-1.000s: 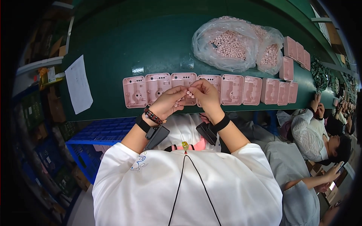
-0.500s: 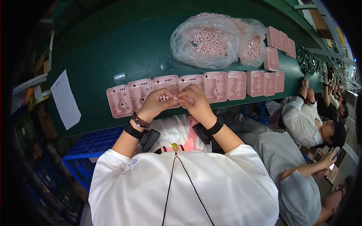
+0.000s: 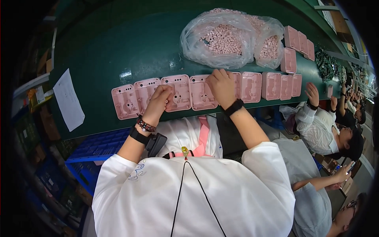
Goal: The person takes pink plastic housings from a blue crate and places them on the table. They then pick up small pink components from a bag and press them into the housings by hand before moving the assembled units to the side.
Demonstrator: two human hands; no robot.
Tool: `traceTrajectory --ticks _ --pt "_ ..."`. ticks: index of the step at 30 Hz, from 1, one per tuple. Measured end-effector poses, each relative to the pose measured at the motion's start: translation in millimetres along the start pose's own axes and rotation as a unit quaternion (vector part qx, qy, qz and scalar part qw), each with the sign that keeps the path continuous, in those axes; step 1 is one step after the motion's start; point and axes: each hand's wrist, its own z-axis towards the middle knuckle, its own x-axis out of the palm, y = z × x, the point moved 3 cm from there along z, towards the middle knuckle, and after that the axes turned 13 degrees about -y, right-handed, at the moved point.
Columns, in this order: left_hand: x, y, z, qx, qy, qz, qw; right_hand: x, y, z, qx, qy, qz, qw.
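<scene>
A row of pink plastic housings lies along the near side of the table. My left hand [image 3: 157,103] is closed in a loose fist over the near-left part of the third housing [image 3: 182,103]. A bit of small pink plastic pieces [image 3: 166,102] shows at its fingers. My right hand [image 3: 222,89] reaches to the upper right corner of the fourth housing [image 3: 197,103], fingers bent and pressed together, partly covering the fifth housing [image 3: 237,87]. Whatever its fingertips hold is hidden. Dark holes show along the top edges of the left-hand housings.
Two clear plastic bags [image 3: 189,45] full of small pink pieces stand at the back. More pink housings [image 3: 289,60] sit right of them. A white paper sheet [image 3: 69,100] lies on the green table [image 3: 98,51] at left. Co-workers [image 3: 316,122] sit on the right.
My hands were together at the third housing, fingers meeting over small pink pieces. Now they are apart: the right has moved right and away, and the left has closed into a fist.
</scene>
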Motion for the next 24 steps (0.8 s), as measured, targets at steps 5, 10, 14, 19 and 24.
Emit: traceTrajectory --ticks 5,10,14,19,24 --pt "-9.3 -9.8 -3.5 0.004 -0.012 -0.075 0.997 20.8 -15.0 2.3 -0.135 0.03 -0.124 0.983" --pt "-19.6 -1.1 -2.3 0.003 -0.003 -0.104 0.995 28.7 -17.2 4.4 -0.186 0.046 -0.088 0.978" --pt "-20.0 2.8 -4.5 0.008 -0.001 -0.111 0.994 31.3 -16.5 3.4 -0.214 0.074 -0.084 0.97" --pt "-20.3 6.1 -4.0 0.035 -0.029 -0.042 0.998 24.5 -15.0 2.2 -0.203 0.07 -0.093 0.972" --pt "-20.4 7.6 -9.6 0.046 -0.009 0.025 0.999 20.3 -15.6 3.6 -0.207 0.101 -0.116 0.966"
